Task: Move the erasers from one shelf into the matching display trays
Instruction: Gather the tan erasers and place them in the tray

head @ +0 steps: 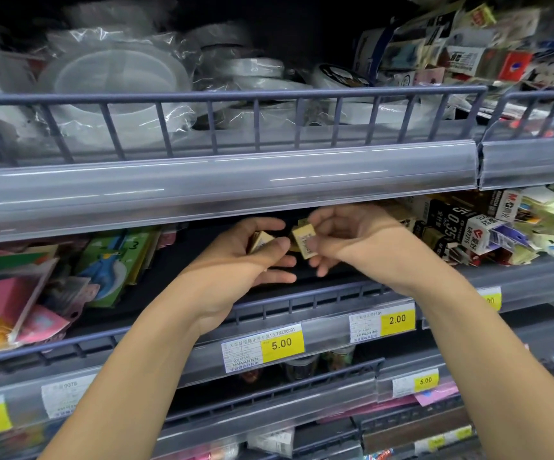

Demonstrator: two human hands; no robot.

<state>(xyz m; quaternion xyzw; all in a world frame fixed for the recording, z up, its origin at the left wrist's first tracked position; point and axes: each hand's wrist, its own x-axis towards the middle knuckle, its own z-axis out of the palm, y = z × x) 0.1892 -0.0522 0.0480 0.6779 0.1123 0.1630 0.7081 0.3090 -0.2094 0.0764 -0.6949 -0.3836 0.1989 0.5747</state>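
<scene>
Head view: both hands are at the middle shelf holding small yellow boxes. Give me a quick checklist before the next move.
1. Left hand grips a yellow eraser box: ok.
2. Right hand pinches a second box, barcode side facing the camera: ok.
3. The two boxes are apart, not stuck together: ok.
4. Matching display tray in sight: not ok, none visible in this view.
5. Dark shelf floor below the hands free of loose erasers: cannot tell, the hands and the rail hide part of it.
6. Upper shelf edge clears the hands for pulling back: ok.
</scene>
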